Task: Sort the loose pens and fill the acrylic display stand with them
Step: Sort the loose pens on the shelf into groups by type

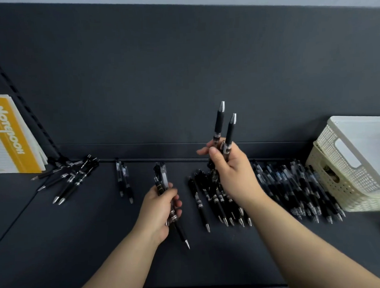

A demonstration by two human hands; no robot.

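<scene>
Right hand (233, 174) gripped two black pens (219, 123) tips-up, likely comparing them | left hand (159, 207) clutched a gathered pen bundle (161, 177) | sorted pen groups (225, 203) lay apart on the table (80, 244)

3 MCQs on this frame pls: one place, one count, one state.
1. Where are the baskets?
A) far left
B) far right
C) between the hands

2. How many pens stick up from the right hand?
A) none
B) five
C) two

3. The left hand is:
A) gripping pens
B) flat on the table
C) empty, in a fist

Key: 1B, they stand at the right edge beside the pen row; 2C, two show above it, tips up; 3A, it curls round a bundle.
</scene>
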